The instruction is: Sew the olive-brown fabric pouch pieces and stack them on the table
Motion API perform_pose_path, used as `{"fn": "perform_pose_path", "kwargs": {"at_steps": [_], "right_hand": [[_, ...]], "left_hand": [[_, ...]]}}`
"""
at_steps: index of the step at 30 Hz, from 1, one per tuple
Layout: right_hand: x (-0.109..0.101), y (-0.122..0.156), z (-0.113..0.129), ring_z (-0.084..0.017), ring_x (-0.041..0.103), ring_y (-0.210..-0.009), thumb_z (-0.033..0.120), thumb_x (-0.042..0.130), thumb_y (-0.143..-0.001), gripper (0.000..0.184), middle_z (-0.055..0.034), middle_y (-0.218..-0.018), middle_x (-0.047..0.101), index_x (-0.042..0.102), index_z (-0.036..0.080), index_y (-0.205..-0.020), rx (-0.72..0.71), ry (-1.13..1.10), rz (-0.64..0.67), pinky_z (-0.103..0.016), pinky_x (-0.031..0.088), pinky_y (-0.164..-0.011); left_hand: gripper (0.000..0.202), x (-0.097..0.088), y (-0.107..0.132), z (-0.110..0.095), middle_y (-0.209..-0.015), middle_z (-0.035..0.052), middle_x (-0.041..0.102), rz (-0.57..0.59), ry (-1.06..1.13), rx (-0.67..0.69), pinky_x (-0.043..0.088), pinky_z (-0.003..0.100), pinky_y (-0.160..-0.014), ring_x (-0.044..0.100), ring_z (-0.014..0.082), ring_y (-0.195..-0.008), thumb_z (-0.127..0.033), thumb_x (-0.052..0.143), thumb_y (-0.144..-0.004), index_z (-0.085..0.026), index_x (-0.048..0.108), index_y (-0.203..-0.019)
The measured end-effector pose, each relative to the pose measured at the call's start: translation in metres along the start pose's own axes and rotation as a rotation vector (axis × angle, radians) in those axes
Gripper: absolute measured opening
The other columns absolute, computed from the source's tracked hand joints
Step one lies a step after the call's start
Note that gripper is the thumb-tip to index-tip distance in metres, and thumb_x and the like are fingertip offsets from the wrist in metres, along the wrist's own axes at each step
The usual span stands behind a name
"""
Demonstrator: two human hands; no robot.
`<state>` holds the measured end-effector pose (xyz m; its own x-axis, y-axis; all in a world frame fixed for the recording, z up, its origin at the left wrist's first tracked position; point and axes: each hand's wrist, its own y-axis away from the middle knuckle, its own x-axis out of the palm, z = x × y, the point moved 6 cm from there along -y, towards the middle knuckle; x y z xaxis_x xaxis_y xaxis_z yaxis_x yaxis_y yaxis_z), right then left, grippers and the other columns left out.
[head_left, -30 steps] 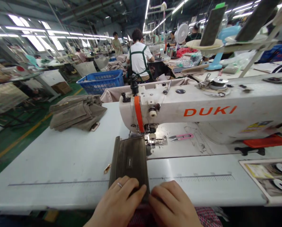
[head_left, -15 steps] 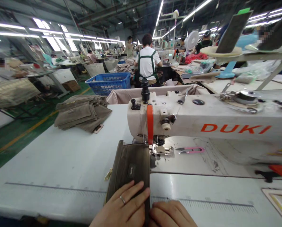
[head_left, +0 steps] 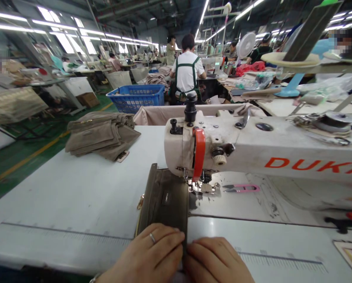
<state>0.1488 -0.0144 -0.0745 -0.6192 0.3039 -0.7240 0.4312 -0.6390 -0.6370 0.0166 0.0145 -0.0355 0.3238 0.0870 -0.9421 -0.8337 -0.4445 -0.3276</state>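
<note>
A dark olive-brown fabric pouch point(head_left: 171, 208) lies flat on the sewing table, its far right corner at the presser foot point(head_left: 207, 188) of a white sewing machine point(head_left: 237, 145). It bears a small dark label, and a gold zipper pull point(head_left: 140, 202) shows at its left edge. My left hand point(head_left: 154, 251), a ring on one finger, rests on the near part with its fingers drawn together at the right edge. Against that same edge, my right hand point(head_left: 215, 259) is closed, fingers curled and fingertips partly hidden. The pouch's near end is covered by both hands.
Pink-handled thread snips point(head_left: 243, 188) lie right of the presser foot. A stack of similar brown pieces point(head_left: 102, 135) sits at the table's far left. Beyond are a blue basket point(head_left: 136, 98), a cloth-lined bin point(head_left: 161, 116) and a seated person point(head_left: 187, 72).
The pouch has moved slightly away, toward the machine. My left hand's fingers, spread flat before, are now drawn in at the right edge near my right hand. The view has shifted a little.
</note>
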Motion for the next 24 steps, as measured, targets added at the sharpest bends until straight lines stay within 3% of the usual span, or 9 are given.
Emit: {"fn": "perform_pose_path", "kwargs": {"at_steps": [4,10,14,18,24], "right_hand": [[-0.007,-0.005,0.003,-0.016,0.061,-0.08,0.014,0.048,-0.097,0.019,0.0003,-0.092,0.072,0.066,0.018,-0.095,0.009,-0.018,0.01,-0.03,0.046,-0.074],[-0.016,-0.015,0.006,-0.015,0.059,-0.072,0.016,0.041,-0.099,0.029,-0.0009,-0.081,0.07,0.066,0.017,-0.085,0.023,-0.029,-0.039,-0.03,0.046,-0.066],[-0.018,-0.016,0.006,-0.015,0.059,-0.072,0.017,0.041,-0.1,0.029,-0.001,-0.078,0.069,0.067,0.018,-0.086,0.019,-0.022,-0.063,-0.028,0.047,-0.067],[-0.018,-0.015,0.004,-0.015,0.06,-0.073,0.019,0.042,-0.1,0.03,-0.0018,-0.077,0.069,0.067,0.018,-0.084,0.02,-0.056,-0.094,-0.028,0.047,-0.068],[-0.015,-0.009,0.001,-0.014,0.062,-0.081,0.018,0.04,-0.101,0.028,-0.0029,-0.098,0.072,0.068,0.015,-0.096,-0.026,-0.04,-0.058,-0.028,0.047,-0.072]], "left_hand": [[0.027,-0.008,0.002,-0.003,-0.1,0.0066,0.071,-0.035,0.115,-0.056,0.055,0.028,-0.081,0.063,0.0164,-0.086,-0.013,0.039,-0.098,-0.015,0.065,-0.107],[0.028,0.008,0.012,0.002,-0.099,0.0052,0.069,-0.096,0.189,-0.152,0.053,0.028,-0.085,0.061,0.0169,-0.089,-0.016,0.038,-0.1,-0.017,0.065,-0.107],[0.024,0.021,0.017,0.003,-0.102,0.0059,0.067,-0.008,0.186,-0.124,0.053,0.029,-0.084,0.061,0.0176,-0.09,-0.013,0.042,-0.096,-0.017,0.063,-0.108],[0.022,0.02,0.014,0.003,-0.099,0.0058,0.067,0.045,0.205,-0.079,0.053,0.03,-0.085,0.061,0.017,-0.09,-0.012,0.043,-0.095,-0.017,0.062,-0.104],[0.018,0.016,0.008,0.005,-0.093,0.0029,0.068,0.023,0.236,-0.041,0.053,0.028,-0.084,0.061,0.0156,-0.087,-0.014,0.045,-0.095,-0.019,0.062,-0.096]]}}
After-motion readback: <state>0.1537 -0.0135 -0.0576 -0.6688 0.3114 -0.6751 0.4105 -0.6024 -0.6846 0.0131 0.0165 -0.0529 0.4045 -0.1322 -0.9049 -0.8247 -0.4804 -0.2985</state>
